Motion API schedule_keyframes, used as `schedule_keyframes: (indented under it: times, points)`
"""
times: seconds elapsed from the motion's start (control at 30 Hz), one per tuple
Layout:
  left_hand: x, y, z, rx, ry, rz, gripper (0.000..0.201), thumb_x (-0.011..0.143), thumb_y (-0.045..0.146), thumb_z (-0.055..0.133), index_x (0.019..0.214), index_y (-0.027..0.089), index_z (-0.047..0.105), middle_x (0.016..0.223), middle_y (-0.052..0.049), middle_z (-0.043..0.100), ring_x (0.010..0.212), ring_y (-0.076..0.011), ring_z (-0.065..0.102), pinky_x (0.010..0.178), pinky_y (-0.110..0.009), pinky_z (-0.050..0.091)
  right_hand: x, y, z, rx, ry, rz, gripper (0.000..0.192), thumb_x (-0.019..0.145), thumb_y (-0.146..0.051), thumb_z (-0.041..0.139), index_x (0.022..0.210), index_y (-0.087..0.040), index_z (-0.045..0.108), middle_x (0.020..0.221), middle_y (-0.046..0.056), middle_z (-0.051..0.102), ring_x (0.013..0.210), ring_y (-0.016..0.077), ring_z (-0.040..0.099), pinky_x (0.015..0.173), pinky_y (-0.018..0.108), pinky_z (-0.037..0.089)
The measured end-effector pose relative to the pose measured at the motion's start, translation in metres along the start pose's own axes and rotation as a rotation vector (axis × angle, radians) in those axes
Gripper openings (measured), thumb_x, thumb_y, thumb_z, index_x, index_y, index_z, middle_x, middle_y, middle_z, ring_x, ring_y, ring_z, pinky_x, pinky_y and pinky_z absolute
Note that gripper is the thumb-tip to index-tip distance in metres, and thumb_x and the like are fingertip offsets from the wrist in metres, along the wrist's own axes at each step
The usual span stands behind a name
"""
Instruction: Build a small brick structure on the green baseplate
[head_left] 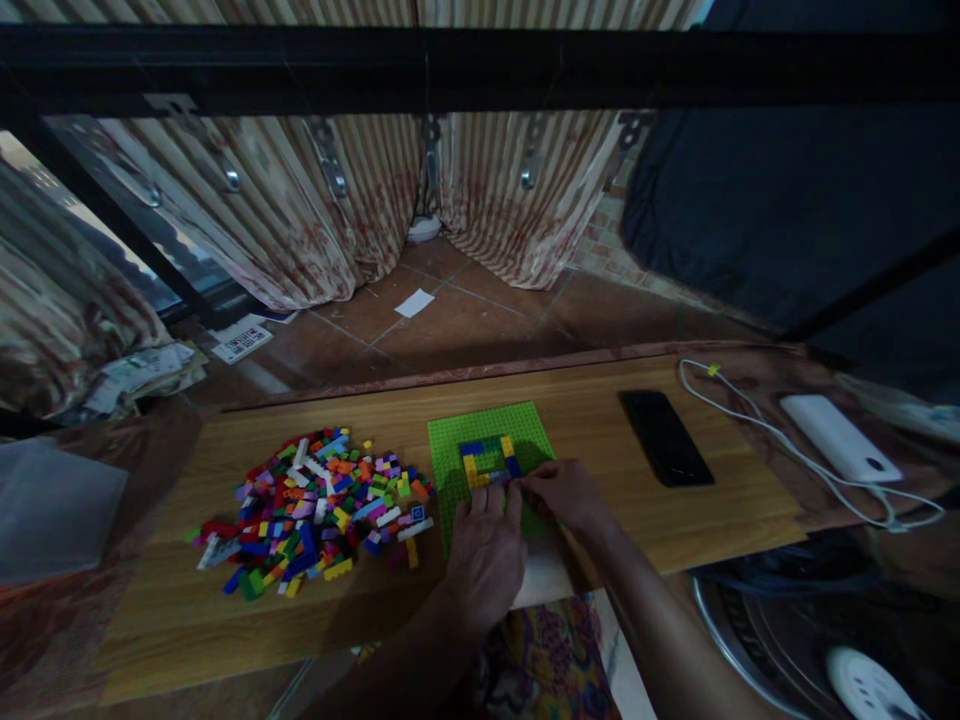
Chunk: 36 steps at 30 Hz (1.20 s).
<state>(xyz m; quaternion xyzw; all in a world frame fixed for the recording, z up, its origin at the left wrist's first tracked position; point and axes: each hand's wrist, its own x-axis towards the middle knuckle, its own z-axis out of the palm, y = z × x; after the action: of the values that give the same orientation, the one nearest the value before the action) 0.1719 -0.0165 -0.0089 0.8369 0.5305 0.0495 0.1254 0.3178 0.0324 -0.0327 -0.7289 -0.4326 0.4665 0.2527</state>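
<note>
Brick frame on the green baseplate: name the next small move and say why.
Probably press down the brick under the right hand fingertips at the brick frame's near edge, since the left hand rests on the green baseplate, as if steadying it.

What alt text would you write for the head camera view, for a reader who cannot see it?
Two bare hands, left hand and right hand, press on a small ring of bricks on a green baseplate on a wooden table. A pile of loose colourful bricks lies to the left, a black phone to the right.
</note>
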Motion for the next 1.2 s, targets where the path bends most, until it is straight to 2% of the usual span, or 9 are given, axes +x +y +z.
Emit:
schedule_keyframes:
  times: [0.23,0.33,0.43,0.5,0.6,0.8,0.93,1.07,1.2]
  points:
    - [0.002,0.005,0.007,0.077,0.059,0.011,0.045,0.086,0.012,0.044,0.130,0.005,0.050,0.108,-0.016,0.062,0.099,-0.0276,0.055,0.082,-0.041,0.048,0.001,-0.002,0.001,0.010,0.018,-0.109,0.017,0.067,-0.029,0.067,0.058,-0.015,0.067,0.040,-0.001,0.056,0.034,0.0106,0.050,0.036,0.020,0.037]
    - [-0.016,0.002,0.005,0.017,0.114,0.045,0.051,0.086,0.017,0.048,0.136,0.008,0.045,0.120,-0.016,0.060,0.108,-0.0290,0.054,0.090,-0.043,0.047,-0.006,0.002,-0.010,0.029,0.068,-0.190,0.026,0.070,-0.039,0.062,0.064,-0.015,0.067,0.052,0.002,0.063,0.040,0.0123,0.054,0.042,0.023,0.042]
    - [-0.044,-0.007,0.009,-0.066,0.160,0.081,0.055,0.084,0.019,0.052,0.138,0.013,0.042,0.134,-0.015,0.054,0.120,-0.0295,0.049,0.101,-0.045,0.041,-0.018,0.013,-0.027,0.011,0.219,-0.254,0.036,0.075,-0.048,0.053,0.076,-0.015,0.068,0.066,0.006,0.069,0.051,0.0156,0.059,0.049,0.026,0.044]
    - [-0.060,-0.015,0.015,-0.101,0.165,0.087,0.054,0.083,0.020,0.054,0.136,0.013,0.045,0.139,-0.014,0.050,0.126,-0.0304,0.045,0.105,-0.046,0.039,-0.031,0.024,-0.036,-0.033,0.303,-0.275,0.036,0.075,-0.048,0.053,0.077,-0.016,0.068,0.072,0.008,0.070,0.062,0.0197,0.063,0.056,0.028,0.046]
    - [-0.072,-0.027,0.022,-0.119,0.165,0.145,0.051,0.084,0.018,0.053,0.134,0.012,0.047,0.142,-0.013,0.048,0.130,-0.0296,0.043,0.107,-0.045,0.038,-0.053,0.038,-0.039,-0.112,0.330,-0.297,0.028,0.072,-0.043,0.056,0.074,-0.018,0.069,0.077,0.009,0.072,0.074,0.0241,0.066,0.065,0.031,0.046]
    - [-0.072,-0.041,0.018,-0.147,0.161,0.255,0.047,0.085,0.011,0.047,0.132,0.013,0.049,0.142,-0.012,0.048,0.132,-0.0261,0.042,0.109,-0.044,0.039,-0.082,0.039,-0.022,-0.308,0.346,-0.375,0.028,0.084,-0.036,0.046,0.086,-0.020,0.069,0.084,0.008,0.073,0.078,0.0233,0.068,0.070,0.031,0.047]
    - [-0.073,-0.048,0.016,-0.185,0.152,0.300,0.048,0.083,0.007,0.045,0.130,0.014,0.051,0.139,-0.011,0.052,0.132,-0.0245,0.042,0.109,-0.044,0.039,-0.077,0.016,-0.005,-0.342,0.345,-0.536,0.028,0.088,-0.029,0.043,0.090,-0.018,0.068,0.088,0.009,0.071,0.078,0.0218,0.067,0.072,0.032,0.050]
    - [-0.074,-0.050,0.022,-0.224,0.186,0.299,0.046,0.081,0.006,0.045,0.126,0.015,0.054,0.135,-0.012,0.054,0.131,-0.0260,0.043,0.108,-0.047,0.041,-0.066,0.000,0.020,-0.391,0.324,-0.764,0.027,0.089,-0.022,0.044,0.102,-0.017,0.067,0.102,0.011,0.069,0.097,0.0225,0.063,0.086,0.035,0.050]
    - [-0.076,-0.048,0.021,-0.265,0.217,0.287,0.040,0.083,0.010,0.046,0.122,0.013,0.057,0.133,-0.014,0.055,0.128,-0.0272,0.045,0.107,-0.048,0.042,-0.061,-0.003,0.038,-0.448,0.268,-0.809,0.026,0.088,-0.018,0.045,0.101,-0.018,0.068,0.105,0.010,0.068,0.102,0.0233,0.061,0.089,0.037,0.050]
